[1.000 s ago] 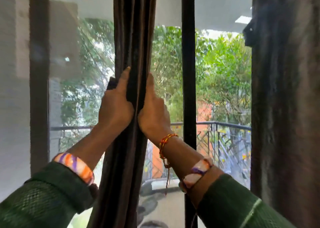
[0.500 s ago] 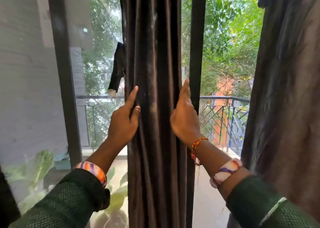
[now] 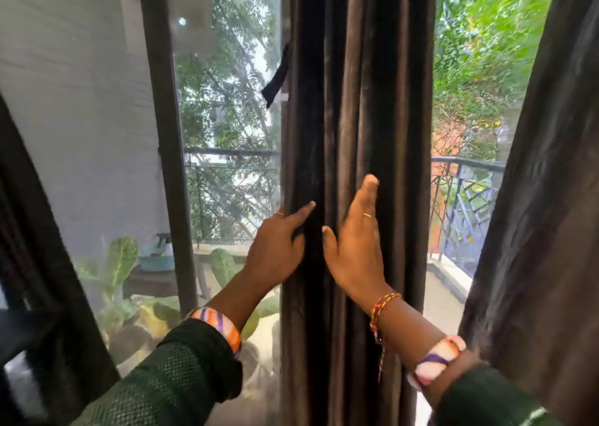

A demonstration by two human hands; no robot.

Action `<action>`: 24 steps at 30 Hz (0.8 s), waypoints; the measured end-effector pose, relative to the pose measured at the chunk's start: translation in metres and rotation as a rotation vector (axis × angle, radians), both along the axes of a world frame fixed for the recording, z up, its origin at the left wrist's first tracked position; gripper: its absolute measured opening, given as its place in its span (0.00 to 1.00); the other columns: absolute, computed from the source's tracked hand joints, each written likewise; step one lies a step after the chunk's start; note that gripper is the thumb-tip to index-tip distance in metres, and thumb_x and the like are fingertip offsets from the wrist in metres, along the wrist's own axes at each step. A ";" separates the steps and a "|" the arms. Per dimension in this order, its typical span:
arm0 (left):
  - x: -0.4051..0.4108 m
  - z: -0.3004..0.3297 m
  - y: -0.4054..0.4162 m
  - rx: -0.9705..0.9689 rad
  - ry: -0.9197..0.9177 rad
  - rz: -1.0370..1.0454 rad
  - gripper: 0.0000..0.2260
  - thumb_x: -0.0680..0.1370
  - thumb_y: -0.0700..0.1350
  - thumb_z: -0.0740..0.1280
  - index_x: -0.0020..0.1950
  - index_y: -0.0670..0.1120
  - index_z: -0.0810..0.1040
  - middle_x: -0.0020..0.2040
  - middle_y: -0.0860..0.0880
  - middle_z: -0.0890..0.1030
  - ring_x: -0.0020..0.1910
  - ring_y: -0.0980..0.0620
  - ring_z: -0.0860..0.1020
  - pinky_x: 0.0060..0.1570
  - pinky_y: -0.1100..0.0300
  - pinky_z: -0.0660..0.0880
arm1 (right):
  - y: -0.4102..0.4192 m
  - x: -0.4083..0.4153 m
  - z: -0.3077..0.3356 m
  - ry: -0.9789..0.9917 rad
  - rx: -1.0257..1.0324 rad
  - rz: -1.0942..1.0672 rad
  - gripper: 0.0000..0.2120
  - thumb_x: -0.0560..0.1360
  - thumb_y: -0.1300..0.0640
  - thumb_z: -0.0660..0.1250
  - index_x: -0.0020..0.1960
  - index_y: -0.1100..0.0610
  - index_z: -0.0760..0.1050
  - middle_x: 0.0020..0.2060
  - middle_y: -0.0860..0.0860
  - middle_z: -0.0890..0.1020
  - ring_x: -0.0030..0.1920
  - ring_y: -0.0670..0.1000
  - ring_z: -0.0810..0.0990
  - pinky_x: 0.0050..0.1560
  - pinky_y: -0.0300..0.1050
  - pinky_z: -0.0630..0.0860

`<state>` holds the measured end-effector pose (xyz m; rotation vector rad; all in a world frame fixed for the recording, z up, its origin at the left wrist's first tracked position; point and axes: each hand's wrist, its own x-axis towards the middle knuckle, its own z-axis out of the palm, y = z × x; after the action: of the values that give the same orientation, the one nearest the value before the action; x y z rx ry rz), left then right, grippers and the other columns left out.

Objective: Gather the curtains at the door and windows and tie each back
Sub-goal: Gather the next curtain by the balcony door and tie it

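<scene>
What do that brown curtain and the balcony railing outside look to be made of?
The curtain looks like a heavy velvety fabric: soft sheen running along its deep folds. The railing seems to be dark-painted metal: thin rigid bars in a lattice under a rounded top rail. Neither is certain from looks alone.

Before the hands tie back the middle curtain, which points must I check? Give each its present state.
1. Middle curtain gathered into folds: ok.
2. Left hand on the curtain's left edge: ok.
3. Right hand flat on the folds: ok.
4. Bundle gripped all round: not ok, the fingers lie straight.
5. Tie strap hanging free at the left, above the hands, not yet held: not ok.
6. Strap's fixing point: cannot tell.
</scene>
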<state>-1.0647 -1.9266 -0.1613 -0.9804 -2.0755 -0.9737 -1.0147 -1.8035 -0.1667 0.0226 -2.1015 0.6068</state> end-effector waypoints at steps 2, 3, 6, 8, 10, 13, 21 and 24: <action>0.004 -0.003 0.002 -0.010 -0.082 0.012 0.28 0.67 0.40 0.54 0.67 0.43 0.71 0.54 0.34 0.80 0.51 0.39 0.79 0.53 0.59 0.70 | 0.002 0.001 -0.007 -0.134 -0.208 0.027 0.45 0.74 0.62 0.64 0.74 0.61 0.32 0.75 0.61 0.54 0.74 0.58 0.57 0.70 0.48 0.60; 0.006 -0.005 0.003 -0.015 -0.105 0.013 0.27 0.68 0.39 0.53 0.68 0.41 0.70 0.55 0.33 0.79 0.52 0.39 0.79 0.54 0.58 0.71 | 0.004 0.000 -0.010 -0.191 -0.260 -0.001 0.45 0.74 0.62 0.64 0.75 0.59 0.33 0.70 0.63 0.66 0.68 0.61 0.68 0.63 0.50 0.68; 0.013 -0.009 0.000 0.012 -0.130 0.023 0.22 0.74 0.37 0.54 0.69 0.38 0.68 0.56 0.32 0.78 0.53 0.38 0.78 0.55 0.53 0.74 | 0.004 0.003 -0.019 -0.317 -0.265 -0.071 0.40 0.74 0.65 0.60 0.76 0.56 0.39 0.46 0.63 0.80 0.47 0.63 0.80 0.46 0.51 0.76; 0.017 -0.009 -0.004 0.049 -0.134 0.030 0.19 0.78 0.38 0.57 0.69 0.38 0.68 0.51 0.32 0.80 0.49 0.38 0.79 0.50 0.51 0.74 | -0.003 0.011 -0.023 -0.381 -0.215 -0.056 0.37 0.75 0.66 0.57 0.77 0.55 0.41 0.45 0.63 0.80 0.45 0.62 0.79 0.46 0.49 0.76; 0.023 -0.008 -0.009 0.098 -0.139 0.023 0.20 0.79 0.49 0.59 0.65 0.36 0.72 0.49 0.33 0.81 0.49 0.39 0.79 0.48 0.52 0.73 | -0.016 0.019 -0.026 -0.412 -0.109 -0.031 0.37 0.75 0.66 0.56 0.77 0.54 0.39 0.46 0.63 0.80 0.47 0.63 0.79 0.46 0.48 0.75; 0.033 -0.007 -0.014 0.149 -0.181 -0.012 0.31 0.73 0.62 0.56 0.56 0.36 0.78 0.48 0.34 0.81 0.49 0.42 0.80 0.47 0.55 0.73 | -0.041 0.026 -0.032 -0.436 0.009 0.039 0.32 0.75 0.66 0.56 0.76 0.59 0.48 0.50 0.65 0.80 0.51 0.65 0.79 0.50 0.55 0.76; 0.043 -0.013 -0.021 0.250 -0.207 0.134 0.11 0.78 0.42 0.62 0.48 0.35 0.79 0.39 0.35 0.81 0.39 0.39 0.80 0.33 0.63 0.65 | -0.075 0.049 -0.041 -0.607 0.155 0.083 0.17 0.76 0.63 0.57 0.64 0.64 0.66 0.54 0.62 0.78 0.55 0.64 0.77 0.53 0.54 0.75; 0.040 -0.015 -0.035 0.283 -0.136 0.213 0.09 0.78 0.37 0.60 0.48 0.34 0.78 0.40 0.33 0.81 0.39 0.38 0.79 0.36 0.57 0.68 | -0.075 0.062 -0.038 -0.527 0.213 0.127 0.35 0.75 0.58 0.59 0.77 0.55 0.45 0.62 0.58 0.75 0.58 0.62 0.77 0.52 0.53 0.76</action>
<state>-1.0247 -1.9618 -0.1767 -0.5505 -2.0292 -1.2064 -0.9527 -1.8787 -0.2050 0.1292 -2.6867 0.4958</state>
